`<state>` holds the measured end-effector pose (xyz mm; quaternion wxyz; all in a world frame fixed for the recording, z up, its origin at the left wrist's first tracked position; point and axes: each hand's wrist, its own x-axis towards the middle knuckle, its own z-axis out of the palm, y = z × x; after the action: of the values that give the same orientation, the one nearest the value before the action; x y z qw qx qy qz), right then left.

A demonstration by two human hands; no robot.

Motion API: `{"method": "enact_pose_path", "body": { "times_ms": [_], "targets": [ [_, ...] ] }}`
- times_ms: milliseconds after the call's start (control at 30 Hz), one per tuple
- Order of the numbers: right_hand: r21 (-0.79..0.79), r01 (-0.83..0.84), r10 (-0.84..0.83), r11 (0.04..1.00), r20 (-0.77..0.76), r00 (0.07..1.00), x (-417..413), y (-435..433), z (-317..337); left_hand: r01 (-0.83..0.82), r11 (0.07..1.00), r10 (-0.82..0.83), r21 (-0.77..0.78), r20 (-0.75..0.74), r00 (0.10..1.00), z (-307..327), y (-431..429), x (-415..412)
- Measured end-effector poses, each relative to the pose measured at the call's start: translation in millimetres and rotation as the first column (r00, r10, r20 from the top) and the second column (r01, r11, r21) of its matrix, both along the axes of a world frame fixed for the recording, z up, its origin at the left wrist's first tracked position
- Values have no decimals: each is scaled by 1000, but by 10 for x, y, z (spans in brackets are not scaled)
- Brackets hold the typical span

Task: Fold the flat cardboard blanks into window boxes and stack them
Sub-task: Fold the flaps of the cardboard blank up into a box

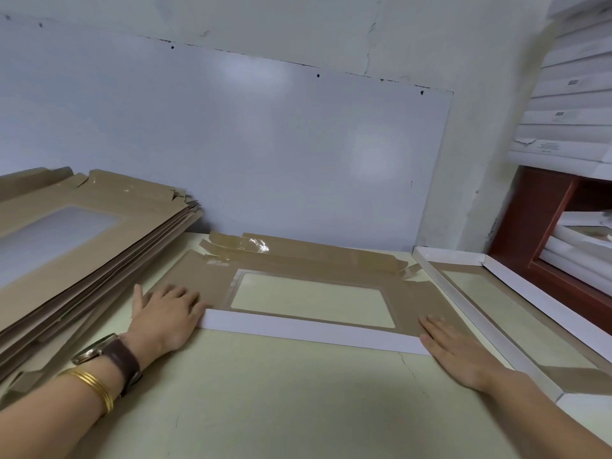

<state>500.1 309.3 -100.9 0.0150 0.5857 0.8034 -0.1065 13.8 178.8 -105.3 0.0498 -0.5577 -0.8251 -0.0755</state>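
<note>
Cardboard blank (pixel 331 261) lies flat on the table (pixel 281 399), its long axis running left to right. Its white near flap (pixel 308 332) is folded over. The left hand (pixel 165 313) and right hand (pixel 457 349) press one end each, fingers flat, slightly spread.

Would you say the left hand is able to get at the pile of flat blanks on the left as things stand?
Probably yes: the left hand rests flat on the blank, close beside the pile, with only bare table between them.
</note>
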Motion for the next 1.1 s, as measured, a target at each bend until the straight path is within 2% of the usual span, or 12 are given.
{"method": "enact_pose_path", "body": {
  "times_ms": [133,267,400,600,700,800,967,1100],
  "targets": [
    [20,37,-38,999,43,998,-71,-104,32,35,998,-35,44,14,999,149,22,258],
    [39,82,-85,996,88,992,-208,-297,91,186,982,-188,37,64,980,299,82,695],
    [116,73,-87,991,119,989,-431,-560,162,347,935,-354,73,167,920,393,181,1223],
    [215,45,-100,976,250,963,-846,-978,241,520,853,-520,48,172,837,369,279,2022],
    [211,-23,-50,977,332,942,-1018,-1079,307,505,863,-495,-7,190,848,361,306,2290],
    [180,-172,83,969,418,905,-1108,-1066,356,445,893,-431,-68,158,888,341,350,2372],
    [97,-190,140,977,382,913,-1103,-923,514,369,912,-367,-182,42,929,245,379,2401],
    [93,-138,108,986,275,955,-1028,-726,717,376,890,-373,-259,63,926,284,423,2334]
  ]
}}
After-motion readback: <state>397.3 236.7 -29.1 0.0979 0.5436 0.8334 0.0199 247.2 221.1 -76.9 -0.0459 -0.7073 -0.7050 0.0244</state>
